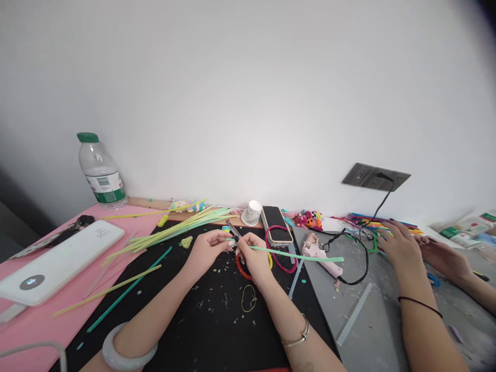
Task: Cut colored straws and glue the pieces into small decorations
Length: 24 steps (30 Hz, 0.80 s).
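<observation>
In the head view, my left hand (207,252) is closed in a pinch on a pale green pipe cleaner (302,255) near its end. The strip runs out past my right hand to the right, over the mat's edge. My right hand (251,254) is closed around small dark scissors (234,231), whose blades point up and to the left beside the pipe cleaner. My fingers hide the handles. Below my hands, a red ring (243,268) and a thin yellowish loop (248,299) lie on the black mat (194,330) among scattered scraps.
Left are a pile of yellow-green pipe cleaners (170,231), a power bank (65,261) and a bottle (103,173). Ahead stand a paper cup (251,213) and a phone (276,225). A pink glue gun (321,257) with a black cord lies right, near a co-worker's hands (403,243).
</observation>
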### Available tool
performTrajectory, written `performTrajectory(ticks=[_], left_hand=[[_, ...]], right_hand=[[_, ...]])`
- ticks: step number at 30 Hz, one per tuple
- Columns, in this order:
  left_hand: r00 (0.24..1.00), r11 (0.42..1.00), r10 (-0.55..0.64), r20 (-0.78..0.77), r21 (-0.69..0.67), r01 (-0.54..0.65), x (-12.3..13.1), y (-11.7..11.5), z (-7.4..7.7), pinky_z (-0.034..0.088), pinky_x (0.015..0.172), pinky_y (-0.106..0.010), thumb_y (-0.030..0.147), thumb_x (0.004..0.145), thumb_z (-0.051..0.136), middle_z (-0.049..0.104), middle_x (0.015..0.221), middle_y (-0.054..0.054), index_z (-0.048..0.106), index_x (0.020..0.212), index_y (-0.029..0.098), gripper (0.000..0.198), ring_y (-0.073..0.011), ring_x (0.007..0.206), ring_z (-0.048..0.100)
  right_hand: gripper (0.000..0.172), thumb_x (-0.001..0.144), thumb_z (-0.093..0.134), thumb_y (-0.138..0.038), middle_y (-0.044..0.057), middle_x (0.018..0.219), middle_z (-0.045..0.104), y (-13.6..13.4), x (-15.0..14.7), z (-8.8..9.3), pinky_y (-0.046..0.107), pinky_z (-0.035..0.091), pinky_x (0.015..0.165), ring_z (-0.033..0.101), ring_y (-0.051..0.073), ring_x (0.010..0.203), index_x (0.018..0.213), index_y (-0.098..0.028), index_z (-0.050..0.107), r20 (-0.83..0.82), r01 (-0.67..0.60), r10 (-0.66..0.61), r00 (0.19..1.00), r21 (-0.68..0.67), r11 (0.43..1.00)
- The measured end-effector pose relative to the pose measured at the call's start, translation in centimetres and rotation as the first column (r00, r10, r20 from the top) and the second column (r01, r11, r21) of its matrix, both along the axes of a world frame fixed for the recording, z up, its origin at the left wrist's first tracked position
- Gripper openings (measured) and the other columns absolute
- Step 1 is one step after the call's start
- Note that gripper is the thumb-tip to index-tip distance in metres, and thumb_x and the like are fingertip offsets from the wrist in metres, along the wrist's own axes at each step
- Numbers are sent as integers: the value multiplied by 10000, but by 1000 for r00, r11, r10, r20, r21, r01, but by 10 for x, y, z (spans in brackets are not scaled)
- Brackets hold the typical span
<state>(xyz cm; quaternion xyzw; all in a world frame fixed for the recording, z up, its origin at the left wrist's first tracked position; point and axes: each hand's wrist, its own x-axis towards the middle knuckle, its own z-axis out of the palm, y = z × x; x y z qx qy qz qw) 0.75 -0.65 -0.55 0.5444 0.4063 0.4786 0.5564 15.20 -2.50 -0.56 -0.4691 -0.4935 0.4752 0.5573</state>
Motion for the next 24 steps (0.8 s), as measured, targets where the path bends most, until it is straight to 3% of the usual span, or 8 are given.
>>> performTrajectory(ticks=[10, 18, 24], left_hand=[[1000, 1000, 6, -6, 23, -6, 2, -3, 10, 517, 660, -292, 314, 663, 729, 675, 685, -31, 671, 725, 143, 190, -154, 627, 622], [998, 999, -13, -64, 40, 16, -2, -1, 8, 497, 631, -273, 315, 676, 716, 646, 619, -11, 676, 678, 150, 170, -139, 583, 592], [997, 997, -30, 73, -72, 35, 1, -2, 6, 522, 726, -304, 328, 662, 743, 692, 815, -47, 667, 891, 151, 299, -161, 725, 637]], right_hand=[[297, 754, 630, -390, -51, 469, 514, 1, 1, -2, 165, 261, 350, 354, 44, 366, 605, -177, 486, -48, 16, -15, 999, 8, 1000], [272, 739, 649, -366, -48, 472, 538, 0, -2, -3, 164, 269, 331, 364, 42, 341, 614, -173, 503, -63, -5, 4, 998, -8, 1000], [248, 746, 644, -350, -41, 492, 550, 1, 0, -3, 176, 310, 356, 395, 51, 361, 623, -171, 523, -83, 38, -35, 996, 40, 998]])
